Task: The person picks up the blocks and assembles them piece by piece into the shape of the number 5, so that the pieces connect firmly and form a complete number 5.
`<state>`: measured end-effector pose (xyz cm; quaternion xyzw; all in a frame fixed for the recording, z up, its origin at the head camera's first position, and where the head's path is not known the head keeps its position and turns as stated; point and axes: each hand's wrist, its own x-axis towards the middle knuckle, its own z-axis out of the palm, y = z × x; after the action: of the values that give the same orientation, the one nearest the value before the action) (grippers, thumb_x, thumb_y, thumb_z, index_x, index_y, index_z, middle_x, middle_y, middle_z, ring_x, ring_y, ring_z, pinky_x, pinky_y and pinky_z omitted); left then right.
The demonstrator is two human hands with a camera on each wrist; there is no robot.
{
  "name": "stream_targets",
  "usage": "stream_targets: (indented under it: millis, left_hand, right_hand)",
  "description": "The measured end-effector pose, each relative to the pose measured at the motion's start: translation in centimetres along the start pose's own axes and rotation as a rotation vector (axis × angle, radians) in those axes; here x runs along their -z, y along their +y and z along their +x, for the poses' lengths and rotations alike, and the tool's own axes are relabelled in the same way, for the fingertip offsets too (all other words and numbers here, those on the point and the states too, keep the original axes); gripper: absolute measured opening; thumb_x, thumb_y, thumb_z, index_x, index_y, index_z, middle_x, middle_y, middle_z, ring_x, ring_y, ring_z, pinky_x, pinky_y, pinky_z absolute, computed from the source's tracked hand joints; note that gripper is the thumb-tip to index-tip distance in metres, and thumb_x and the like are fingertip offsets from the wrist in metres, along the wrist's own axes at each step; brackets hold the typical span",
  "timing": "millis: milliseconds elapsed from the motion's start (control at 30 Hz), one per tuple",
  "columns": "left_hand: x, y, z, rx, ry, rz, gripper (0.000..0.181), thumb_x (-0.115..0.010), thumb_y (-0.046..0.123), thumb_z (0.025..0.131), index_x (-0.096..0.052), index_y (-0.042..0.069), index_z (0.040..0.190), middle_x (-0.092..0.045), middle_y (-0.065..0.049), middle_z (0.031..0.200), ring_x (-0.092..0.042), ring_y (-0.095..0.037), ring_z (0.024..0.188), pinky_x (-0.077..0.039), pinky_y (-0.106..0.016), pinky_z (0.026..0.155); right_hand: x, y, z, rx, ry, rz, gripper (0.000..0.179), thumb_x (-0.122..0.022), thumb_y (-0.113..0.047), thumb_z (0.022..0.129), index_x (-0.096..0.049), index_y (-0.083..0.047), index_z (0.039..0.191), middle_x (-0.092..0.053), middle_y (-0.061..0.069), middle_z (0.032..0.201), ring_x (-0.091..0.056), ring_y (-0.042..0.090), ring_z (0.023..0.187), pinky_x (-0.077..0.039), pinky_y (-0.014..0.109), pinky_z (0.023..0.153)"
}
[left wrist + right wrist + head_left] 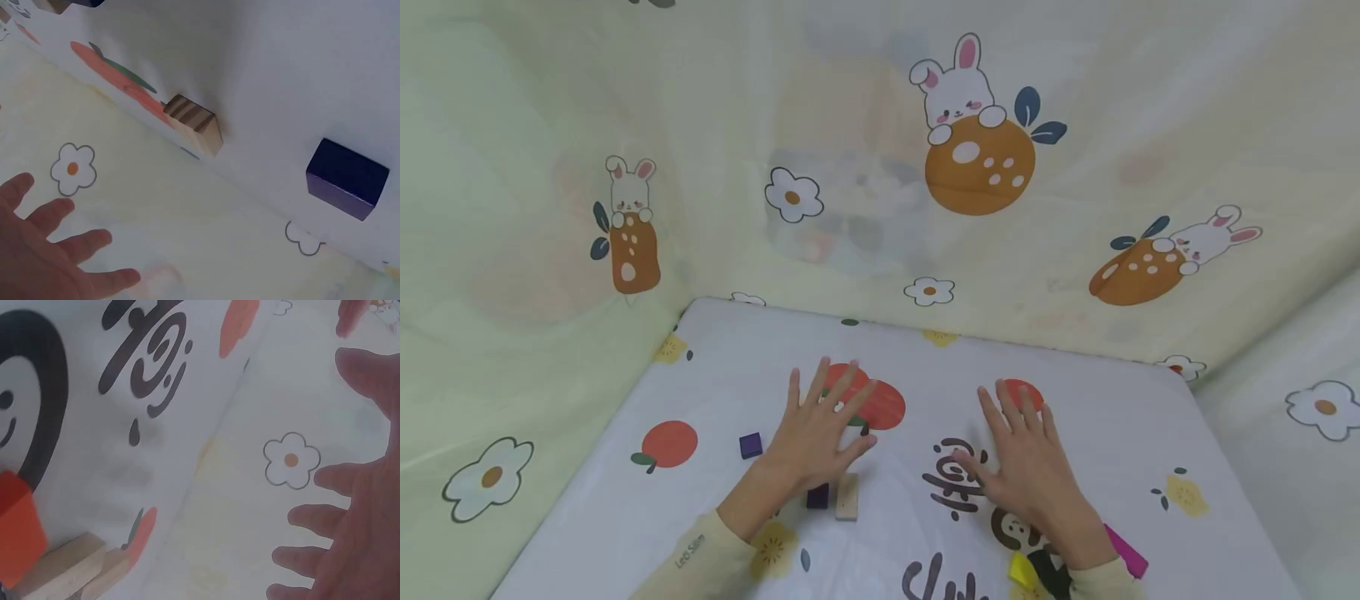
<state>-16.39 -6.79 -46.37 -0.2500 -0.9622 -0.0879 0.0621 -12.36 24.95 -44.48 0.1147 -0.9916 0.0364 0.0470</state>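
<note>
My left hand (816,437) is held over the printed cloth with its fingers spread and nothing in its grasp. A small dark purple block (750,446) lies just left of it. By its wrist lie another dark purple block (817,497) and a plain wooden block (847,500). The left wrist view has the spread fingers at lower left, apart from a striped-end wooden block (195,125) and a purple block (347,180). To the right, my right hand (1030,467) is also spread and holds nothing. Near its wrist are a yellow block (1021,572) and a magenta block (1126,552).
In the right wrist view, an orange-red block (19,531) and wooden blocks (62,567) lie at lower left. The white cloth-covered table (925,367) is printed with fruit and lettering. Pale printed curtains (850,108) enclose its back and sides.
</note>
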Motion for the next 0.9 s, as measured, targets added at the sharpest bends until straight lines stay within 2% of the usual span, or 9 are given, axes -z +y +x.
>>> stream_targets:
  millis: [200,567,767,900]
  left_hand:
    - [-0.3,-0.4,-0.4,0.011,-0.007,-0.040,0.076,-0.047,0.067,0.104,-0.029,0.032,0.169,-0.019,-0.005,0.180,-0.011,-0.047,0.166,-0.008,-0.080,0.127]
    - [-0.7,-0.9,-1.2,0.043,-0.027,-0.127,0.073,-0.051,0.062,0.103,-0.032,0.033,0.167,-0.019,-0.006,0.179,-0.011,-0.047,0.166,-0.007,-0.079,0.127]
    - [-1.0,-1.4,-1.7,0.069,-0.013,-0.099,0.073,-0.051,0.063,0.103,-0.036,0.031,0.166,-0.024,-0.007,0.178,-0.017,-0.048,0.164,-0.012,-0.079,0.126]
    - [-1.0,-1.6,-2.0,0.062,-0.004,-0.112,0.074,-0.051,0.062,0.103,-0.036,0.028,0.166,-0.026,-0.010,0.177,-0.018,-0.050,0.164,-0.013,-0.080,0.125]
  right_hand:
    - [0.2,0.9,-0.1,-0.023,-0.003,0.013,0.097,-0.060,-0.066,0.097,-0.028,-0.009,0.168,-0.030,0.024,0.173,-0.026,0.054,0.158,-0.020,0.076,0.126]
    - [-0.3,3.0,-0.4,-0.078,-0.040,0.067,0.094,-0.065,-0.060,0.097,-0.034,-0.001,0.163,-0.028,0.028,0.172,-0.022,0.055,0.159,-0.018,0.075,0.127]
    - [-0.9,3.8,-0.3,-0.095,-0.038,0.069,0.094,-0.065,-0.060,0.097,-0.032,-0.003,0.164,-0.027,0.028,0.172,-0.025,0.057,0.157,-0.020,0.075,0.126]
    - [-1.2,4.3,-0.3,-0.116,-0.038,0.067,0.094,-0.067,-0.057,0.097,-0.031,-0.003,0.164,-0.028,0.028,0.172,-0.027,0.059,0.156,-0.021,0.076,0.126]
